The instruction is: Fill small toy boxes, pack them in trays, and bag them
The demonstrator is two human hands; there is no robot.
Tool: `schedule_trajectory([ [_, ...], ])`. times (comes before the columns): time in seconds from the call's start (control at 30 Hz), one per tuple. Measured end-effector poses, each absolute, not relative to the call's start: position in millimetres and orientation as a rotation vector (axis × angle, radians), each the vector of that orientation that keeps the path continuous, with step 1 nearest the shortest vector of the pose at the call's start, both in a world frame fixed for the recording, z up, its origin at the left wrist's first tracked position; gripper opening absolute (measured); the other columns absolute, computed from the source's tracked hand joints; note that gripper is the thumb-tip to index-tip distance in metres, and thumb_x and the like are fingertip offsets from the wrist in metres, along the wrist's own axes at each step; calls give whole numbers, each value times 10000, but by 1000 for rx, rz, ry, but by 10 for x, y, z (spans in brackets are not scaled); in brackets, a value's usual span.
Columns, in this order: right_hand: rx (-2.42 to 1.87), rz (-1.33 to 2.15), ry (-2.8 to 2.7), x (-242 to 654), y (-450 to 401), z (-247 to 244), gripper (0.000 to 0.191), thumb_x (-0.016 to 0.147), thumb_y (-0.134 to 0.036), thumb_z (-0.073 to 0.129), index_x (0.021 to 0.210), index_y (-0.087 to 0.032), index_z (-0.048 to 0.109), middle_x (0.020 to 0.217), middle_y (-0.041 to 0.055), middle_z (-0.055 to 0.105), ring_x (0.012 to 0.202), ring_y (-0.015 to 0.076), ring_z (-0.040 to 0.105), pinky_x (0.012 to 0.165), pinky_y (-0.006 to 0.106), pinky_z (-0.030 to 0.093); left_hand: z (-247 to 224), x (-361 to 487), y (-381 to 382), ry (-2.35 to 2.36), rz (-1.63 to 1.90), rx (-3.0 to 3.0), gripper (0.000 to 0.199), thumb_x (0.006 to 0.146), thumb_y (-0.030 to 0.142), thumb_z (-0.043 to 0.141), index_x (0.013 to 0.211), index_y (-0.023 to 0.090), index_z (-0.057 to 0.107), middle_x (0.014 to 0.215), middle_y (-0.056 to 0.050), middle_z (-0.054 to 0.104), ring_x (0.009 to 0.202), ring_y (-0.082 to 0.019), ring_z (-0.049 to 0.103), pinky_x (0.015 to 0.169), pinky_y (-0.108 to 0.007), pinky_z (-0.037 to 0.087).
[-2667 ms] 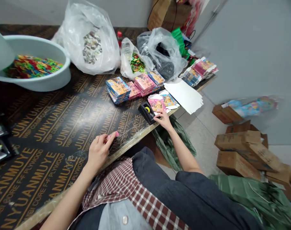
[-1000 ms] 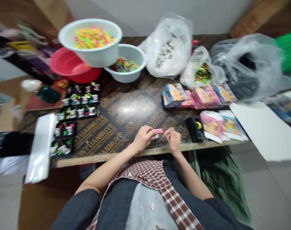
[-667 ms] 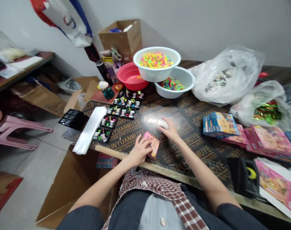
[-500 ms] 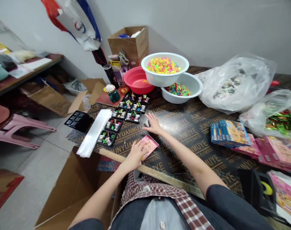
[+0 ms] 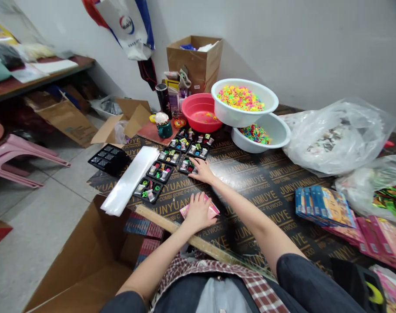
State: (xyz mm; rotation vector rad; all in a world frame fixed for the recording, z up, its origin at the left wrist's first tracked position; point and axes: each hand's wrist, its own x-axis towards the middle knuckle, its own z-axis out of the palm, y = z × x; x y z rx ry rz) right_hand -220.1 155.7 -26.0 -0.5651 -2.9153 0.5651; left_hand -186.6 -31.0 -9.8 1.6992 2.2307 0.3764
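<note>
My left hand (image 5: pixel 198 213) lies over a small pink printed card (image 5: pixel 211 211) near the plywood table's front edge (image 5: pixel 172 230), covering most of it. My right hand (image 5: pixel 202 170) is stretched forward with its fingers apart, nearest a black compartment tray (image 5: pixel 187 165). Its fingertips reach that tray's edge. The tray is one of several holding small coloured pieces. A clear plastic sleeve (image 5: pixel 129 180) lies left of them.
Behind the trays stand a white basin of neon bands (image 5: pixel 240 102), a second white bowl (image 5: pixel 276 139) and a red basin (image 5: pixel 198 119). Printed card stacks (image 5: pixel 325 206) and plastic bags (image 5: pixel 335 139) lie to the right. An open cardboard box (image 5: pixel 83 265) stands below the table's left side.
My view has swung left, from the card stacks toward the trays. My right hand has left the pink card and reached forward to the tray, while my left hand stays on the card.
</note>
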Motion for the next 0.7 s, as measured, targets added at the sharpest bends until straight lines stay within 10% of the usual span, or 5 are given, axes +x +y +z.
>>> schedule_trajectory([
  [0.37, -888, 681, -2628, -684, 1555, -169, 932, 701, -523, 750, 1521, -250, 401, 1386, 147, 559, 1192, 371, 481, 958, 468, 361, 258, -1955, -341, 2146, 207, 1732, 645, 827, 383, 633, 1394, 111, 486, 1322, -221, 512, 1139, -348, 546, 978, -460, 456],
  [0.7, -1115, 571, -2535, 983, 1016, 115, 893, 699, -482, 738, 1501, -262, 412, 1396, 138, 540, 1225, 367, 472, 1001, 496, 330, 126, -1702, 8, 1834, 420, 2017, 989, 501, 77, 698, 1432, 180, 380, 1259, -145, 452, 1156, -354, 486, 1020, -519, 432],
])
